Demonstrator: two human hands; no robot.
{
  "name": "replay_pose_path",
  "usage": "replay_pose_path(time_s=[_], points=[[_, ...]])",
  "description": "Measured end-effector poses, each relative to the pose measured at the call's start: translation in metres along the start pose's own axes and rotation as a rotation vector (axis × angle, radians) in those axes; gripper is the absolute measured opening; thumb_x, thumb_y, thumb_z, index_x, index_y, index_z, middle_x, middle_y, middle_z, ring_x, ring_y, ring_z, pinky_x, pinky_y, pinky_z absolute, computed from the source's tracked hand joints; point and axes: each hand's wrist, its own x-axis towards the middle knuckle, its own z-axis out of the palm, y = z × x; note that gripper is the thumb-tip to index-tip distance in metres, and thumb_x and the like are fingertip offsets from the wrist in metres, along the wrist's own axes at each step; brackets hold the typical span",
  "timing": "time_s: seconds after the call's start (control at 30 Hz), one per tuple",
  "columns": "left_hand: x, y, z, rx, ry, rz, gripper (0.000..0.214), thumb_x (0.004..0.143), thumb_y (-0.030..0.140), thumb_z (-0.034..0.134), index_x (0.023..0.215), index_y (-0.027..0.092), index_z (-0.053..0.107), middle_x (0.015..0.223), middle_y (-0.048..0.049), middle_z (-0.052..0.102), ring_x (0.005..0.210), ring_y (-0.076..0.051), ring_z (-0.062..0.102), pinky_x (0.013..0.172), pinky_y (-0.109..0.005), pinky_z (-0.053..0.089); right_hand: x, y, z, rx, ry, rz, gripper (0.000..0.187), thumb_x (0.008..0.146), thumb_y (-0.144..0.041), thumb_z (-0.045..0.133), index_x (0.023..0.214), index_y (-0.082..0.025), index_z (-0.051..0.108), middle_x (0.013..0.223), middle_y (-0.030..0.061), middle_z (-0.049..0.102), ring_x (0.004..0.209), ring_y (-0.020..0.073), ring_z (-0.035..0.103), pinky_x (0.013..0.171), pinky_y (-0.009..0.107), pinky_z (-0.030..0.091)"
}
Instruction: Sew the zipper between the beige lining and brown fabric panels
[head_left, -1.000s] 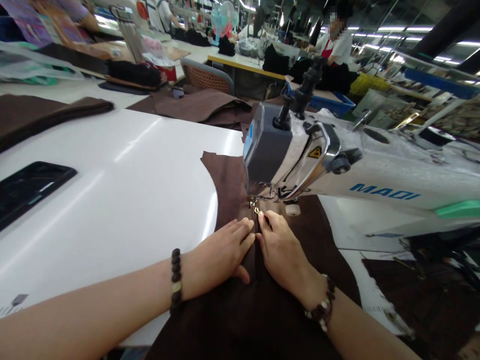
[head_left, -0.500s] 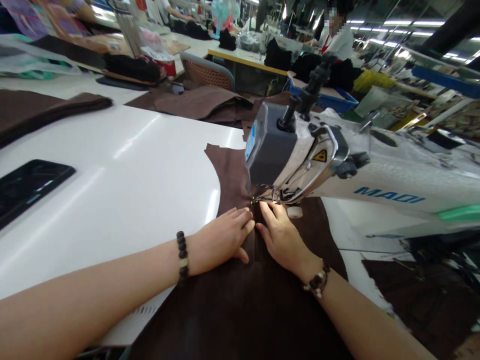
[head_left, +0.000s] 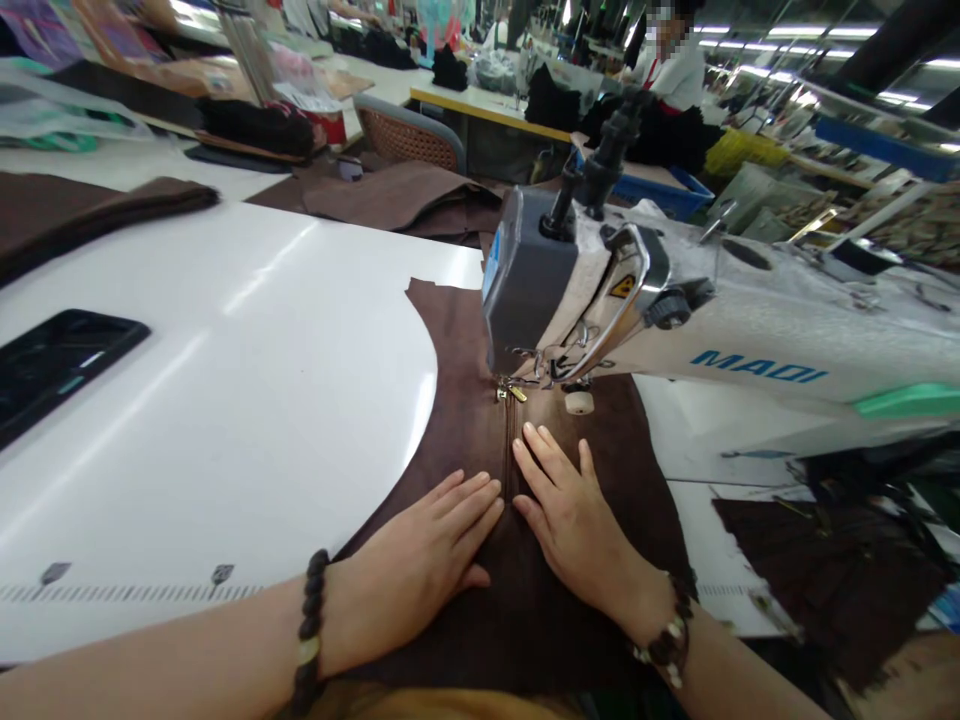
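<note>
A large dark brown garment panel [head_left: 465, 330] lies under the head of a sewing machine [head_left: 540, 280]. Down its middle runs a zipper seam [head_left: 510, 450], with a small gold zipper pull [head_left: 517, 394] by the presser foot [head_left: 502, 394]. My left hand [head_left: 431, 560] rests flat on the panel just left of the seam, fingers stretched out. Flat on the other side lies my right hand [head_left: 570, 510], its fingers spread and pointing at the presser foot. Neither hand grips anything; both press on the brown material.
A black phone [head_left: 67, 365] lies on the white tabletop [head_left: 300, 380] at left. Stacked brown pieces [head_left: 97, 215] sit behind it, and more brown pieces [head_left: 397, 195] lie along the far edge. Another brown piece [head_left: 817, 580] is at right. A person [head_left: 671, 70] is in the background.
Both hands have slid back towards me, away from the presser foot, and flattened on the panel. The zipper seam and gold pull now show between them and the needle area.
</note>
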Motion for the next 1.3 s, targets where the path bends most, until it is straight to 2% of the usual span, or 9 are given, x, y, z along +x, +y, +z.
replay_pose_path(time_s=[0.37, 0.53, 0.8, 0.93, 1.03, 1.17, 1.3], points=[[0.006, -0.005, 0.005, 0.011, 0.018, -0.019, 0.044, 0.091, 0.043, 0.032, 0.117, 0.014, 0.052, 0.125, -0.0101, 0.051, 0.117, -0.022, 0.049, 0.098, -0.039, 0.046, 0.009, 0.009, -0.001, 0.008, -0.017, -0.019, 0.046, 0.092, -0.026, 0.031, 0.137, -0.017, 0.028, 0.147, 0.0030, 0.017, 0.135, 0.0197, 0.015, 0.105, 0.058, 0.020], [0.012, -0.013, 0.006, 0.014, 0.016, -0.044, 0.042, 0.091, 0.042, 0.032, 0.118, 0.015, 0.052, 0.127, -0.0087, 0.050, 0.118, -0.021, 0.048, 0.101, -0.039, 0.042, 0.020, 0.014, -0.004, 0.006, -0.003, -0.032, 0.045, 0.092, -0.025, 0.030, 0.137, -0.017, 0.029, 0.146, 0.0029, 0.019, 0.134, 0.0200, 0.018, 0.105, 0.059, 0.022], [0.025, -0.030, 0.009, 0.019, 0.009, -0.053, 0.044, 0.087, 0.045, 0.044, 0.117, 0.014, 0.050, 0.126, -0.0095, 0.050, 0.118, -0.022, 0.046, 0.102, -0.039, 0.040, 0.041, 0.027, -0.008, 0.041, 0.011, -0.051, 0.045, 0.093, -0.027, 0.033, 0.136, -0.015, 0.030, 0.144, 0.0050, 0.026, 0.133, 0.0183, 0.021, 0.106, 0.052, 0.026], [0.032, -0.040, 0.007, 0.006, -0.012, -0.042, 0.045, 0.085, 0.044, 0.048, 0.117, 0.012, 0.049, 0.125, -0.0107, 0.049, 0.117, -0.023, 0.047, 0.101, -0.039, 0.040, 0.051, 0.035, -0.009, 0.078, 0.022, -0.064, 0.045, 0.094, -0.030, 0.031, 0.135, -0.013, 0.033, 0.138, 0.0098, 0.038, 0.127, 0.0223, 0.034, 0.106, 0.051, 0.025], [0.037, -0.046, 0.006, -0.010, -0.027, -0.039, 0.046, 0.084, 0.044, 0.050, 0.117, 0.013, 0.048, 0.124, -0.0106, 0.048, 0.117, -0.023, 0.046, 0.101, -0.039, 0.040, 0.057, 0.039, -0.010, 0.077, 0.038, -0.071, 0.042, 0.094, -0.031, 0.031, 0.131, -0.013, 0.039, 0.133, 0.0126, 0.044, 0.120, 0.0237, 0.042, 0.104, 0.050, 0.028], [0.044, -0.055, 0.007, -0.039, -0.058, -0.057, 0.047, 0.082, 0.043, 0.053, 0.118, 0.013, 0.047, 0.120, -0.0096, 0.049, 0.117, -0.023, 0.046, 0.103, -0.039, 0.040, 0.066, 0.043, -0.011, 0.089, 0.026, -0.086, 0.035, 0.094, -0.028, 0.033, 0.122, -0.016, 0.050, 0.119, 0.0096, 0.056, 0.109, 0.0214, 0.051, 0.097, 0.041, 0.038], [0.051, -0.063, 0.008, -0.059, -0.086, -0.069, 0.049, 0.081, 0.043, 0.053, 0.119, 0.013, 0.047, 0.117, -0.0095, 0.049, 0.117, -0.023, 0.045, 0.104, -0.040, 0.039, 0.074, 0.045, -0.016, -0.004, 0.002, -0.136, 0.034, 0.094, -0.025, 0.032, 0.107, -0.016, 0.061, 0.111, 0.0096, 0.061, 0.102, 0.0232, 0.056, 0.088, 0.039, 0.043]])
